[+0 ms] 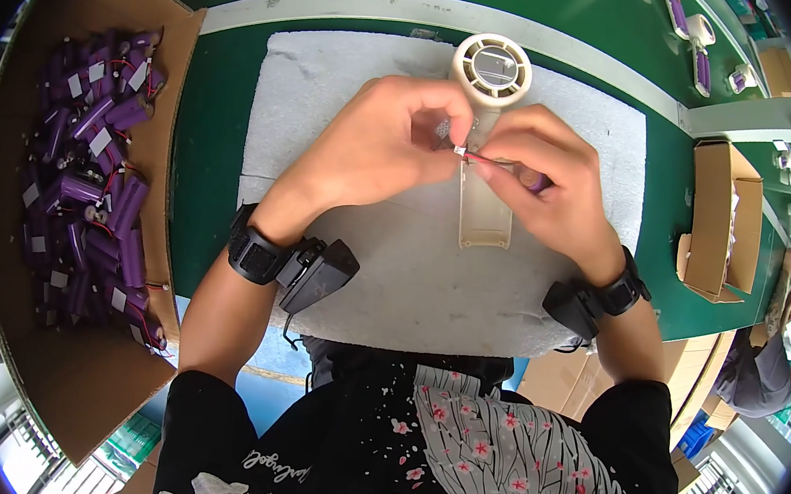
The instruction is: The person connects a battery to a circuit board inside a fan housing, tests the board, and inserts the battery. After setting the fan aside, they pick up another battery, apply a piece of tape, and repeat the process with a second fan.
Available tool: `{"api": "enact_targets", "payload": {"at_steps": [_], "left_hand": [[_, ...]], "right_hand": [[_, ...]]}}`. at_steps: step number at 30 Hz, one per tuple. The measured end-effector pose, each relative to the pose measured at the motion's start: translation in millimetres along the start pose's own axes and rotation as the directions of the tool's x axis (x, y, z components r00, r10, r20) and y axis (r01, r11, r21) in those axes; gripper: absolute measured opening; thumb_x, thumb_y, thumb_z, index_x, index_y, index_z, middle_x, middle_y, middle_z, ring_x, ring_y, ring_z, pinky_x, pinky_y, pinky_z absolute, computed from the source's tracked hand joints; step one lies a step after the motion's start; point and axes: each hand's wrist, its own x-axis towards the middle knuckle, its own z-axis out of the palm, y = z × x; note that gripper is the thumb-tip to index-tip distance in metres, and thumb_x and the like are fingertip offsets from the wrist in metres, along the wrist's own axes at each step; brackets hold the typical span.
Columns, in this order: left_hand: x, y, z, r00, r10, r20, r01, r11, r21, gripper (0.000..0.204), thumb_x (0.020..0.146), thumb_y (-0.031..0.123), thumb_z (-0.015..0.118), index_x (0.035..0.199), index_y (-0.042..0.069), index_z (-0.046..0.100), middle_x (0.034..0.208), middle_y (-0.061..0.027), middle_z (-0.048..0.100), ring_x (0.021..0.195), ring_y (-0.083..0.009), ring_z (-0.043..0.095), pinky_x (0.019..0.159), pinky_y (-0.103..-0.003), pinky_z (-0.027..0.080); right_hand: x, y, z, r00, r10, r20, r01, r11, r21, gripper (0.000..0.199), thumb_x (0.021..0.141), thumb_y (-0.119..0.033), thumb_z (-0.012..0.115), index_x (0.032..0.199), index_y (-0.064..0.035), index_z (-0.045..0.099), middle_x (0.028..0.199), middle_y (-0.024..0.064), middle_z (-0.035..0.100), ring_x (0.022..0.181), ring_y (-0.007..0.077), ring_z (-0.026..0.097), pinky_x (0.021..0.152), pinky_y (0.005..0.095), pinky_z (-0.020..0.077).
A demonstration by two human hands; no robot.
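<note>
Both hands, left hand (377,145) and right hand (540,175), pinch the small connector (462,151) over the fan shell (488,142); its thin red wire (480,158) could tear if pulled hard.

We are at an assembly line in a small electronics factory. The green bench (206,191) carries a grey foam work mat (412,277) in front of us, and a big cardboard box (69,377) at our left is heaped with purple cylindrical battery cells (88,179) trailing red wires. A cream handheld fan housing (489,113) lies on the mat, more of the same fans (692,37) wait further along the bench, smaller cartons (722,221) stand at our right, and another worker (765,368) sits at the next station.
</note>
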Motion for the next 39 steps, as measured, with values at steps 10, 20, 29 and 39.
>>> {"api": "enact_targets", "payload": {"at_steps": [10,20,29,39], "left_hand": [[1.3,6.2,-3.7,0.998,-0.055,0.011,0.055,0.998,-0.036,0.012,0.082,0.008,0.072,0.087,0.002,0.063,0.067,0.0013,0.057,0.061,-0.0041,0.052,0.054,-0.021,0.04],[2.1,14.3,-2.2,0.992,-0.129,0.013,0.129,0.986,-0.102,0.016,0.088,0.01,0.069,0.094,-0.004,0.07,0.083,-0.0097,0.069,0.072,-0.0144,0.065,0.058,-0.027,0.054],[1.9,15.6,-1.1,0.979,-0.205,0.006,0.204,0.969,-0.141,0.015,0.089,0.011,0.067,0.093,-0.003,0.071,0.081,-0.0085,0.069,0.07,-0.0125,0.064,0.061,-0.026,0.053],[0.3,10.3,-5.4,0.997,-0.075,-0.006,0.074,0.992,-0.106,0.012,0.086,0.003,0.068,0.096,-0.003,0.07,0.087,-0.0104,0.069,0.074,-0.0148,0.066,0.064,-0.027,0.054]], "right_hand": [[2.4,5.4,-1.9,0.995,-0.074,-0.073,0.065,0.991,-0.115,0.01,0.081,-0.004,0.072,0.09,-0.0027,0.071,0.076,0.004,0.058,0.06,0.0123,0.052,0.052,0.0253,0.04],[0.5,7.7,-1.4,0.963,-0.245,-0.113,0.202,0.934,-0.296,0.018,0.074,0.001,0.075,0.091,-0.0049,0.073,0.074,0.0037,0.057,0.057,0.0126,0.053,0.048,0.0257,0.0408],[0.4,9.2,3.3,0.958,-0.257,-0.128,0.199,0.916,-0.349,0.018,0.071,-0.004,0.076,0.087,-0.0104,0.072,0.073,0.0023,0.055,0.054,0.014,0.053,0.045,0.0268,0.0417],[3.5,4.3,1.1,0.994,0.064,-0.084,-0.063,0.998,0.011,0.008,0.079,-0.002,0.072,0.087,-0.0043,0.073,0.074,0.0027,0.057,0.058,0.0092,0.048,0.05,0.0242,0.0351]]}}
